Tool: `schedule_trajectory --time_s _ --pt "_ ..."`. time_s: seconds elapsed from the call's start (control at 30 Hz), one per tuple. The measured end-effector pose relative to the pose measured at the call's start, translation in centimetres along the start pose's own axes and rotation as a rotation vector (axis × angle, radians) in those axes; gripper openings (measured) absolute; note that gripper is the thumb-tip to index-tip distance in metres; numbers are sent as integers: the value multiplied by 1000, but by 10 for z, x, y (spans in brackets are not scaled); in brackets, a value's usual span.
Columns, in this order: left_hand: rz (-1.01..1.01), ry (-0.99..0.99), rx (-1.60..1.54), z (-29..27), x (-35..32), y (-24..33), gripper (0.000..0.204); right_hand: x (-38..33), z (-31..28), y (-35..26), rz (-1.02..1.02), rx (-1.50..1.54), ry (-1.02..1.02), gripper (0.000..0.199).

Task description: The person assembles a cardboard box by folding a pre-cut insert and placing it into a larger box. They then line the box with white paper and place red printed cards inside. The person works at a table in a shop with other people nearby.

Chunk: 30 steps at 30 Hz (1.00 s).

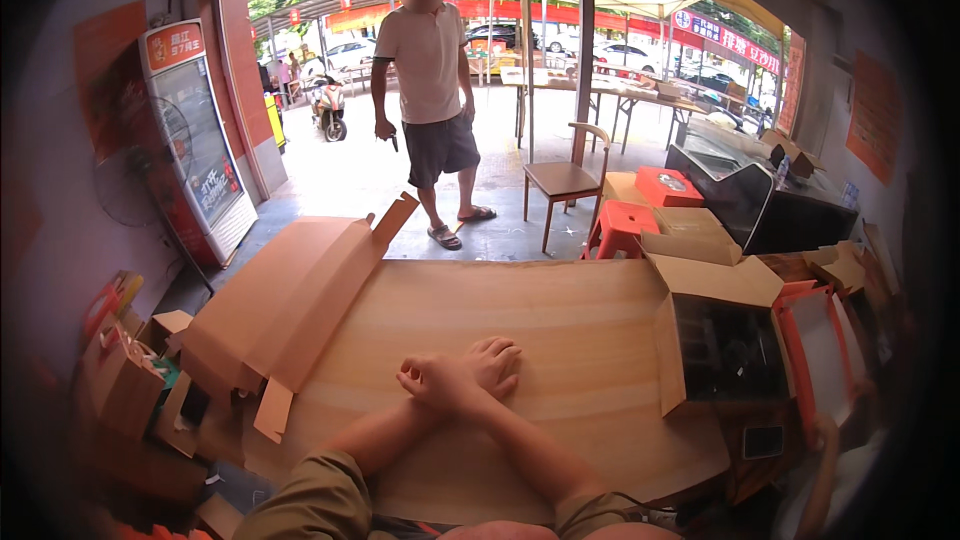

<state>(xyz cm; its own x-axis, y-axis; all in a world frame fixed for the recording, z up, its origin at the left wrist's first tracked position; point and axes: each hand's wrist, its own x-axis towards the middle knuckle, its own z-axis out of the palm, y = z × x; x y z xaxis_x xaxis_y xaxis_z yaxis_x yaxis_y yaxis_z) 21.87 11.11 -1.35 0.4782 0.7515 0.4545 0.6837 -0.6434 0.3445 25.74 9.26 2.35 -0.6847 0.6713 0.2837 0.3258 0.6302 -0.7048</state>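
Observation:
My forearms cross at the wrists over a wood-grain tabletop [560, 310]. My left hand [494, 364] lies palm down on it with its fingers stretched out, holding nothing. Across my left wrist rests my right hand [430, 380], its fingers curled and closed round it; their tips are partly hidden. To the left of both hands, a long brown cardboard box [290, 290] lies on the table, one flap sticking out near my left forearm. An open carton [728, 345] with a dark glossy panel inside is at the right.
A person [425, 70] stands beyond the table, near a wooden chair [562, 180] and a red stool [624, 226]. At the left is a glass-door fridge [200, 140]. A phone [763, 442] lies at the right, beside another person's arm [822, 470]. Cartons [120, 380] crowd the left.

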Motion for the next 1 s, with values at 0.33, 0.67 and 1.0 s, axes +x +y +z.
schedule_trajectory --time_s 0.33,0.67,1.0 --pt "-54 13 81 18 -5 -12 53 5 -5 -1 6 77 -118 36" --pt "-152 -208 280 -62 -143 86 49 8 -19 -9 -33 253 -286 36" --pt "-668 823 269 -237 -312 43 40 11 17 59 80 360 -3 30"
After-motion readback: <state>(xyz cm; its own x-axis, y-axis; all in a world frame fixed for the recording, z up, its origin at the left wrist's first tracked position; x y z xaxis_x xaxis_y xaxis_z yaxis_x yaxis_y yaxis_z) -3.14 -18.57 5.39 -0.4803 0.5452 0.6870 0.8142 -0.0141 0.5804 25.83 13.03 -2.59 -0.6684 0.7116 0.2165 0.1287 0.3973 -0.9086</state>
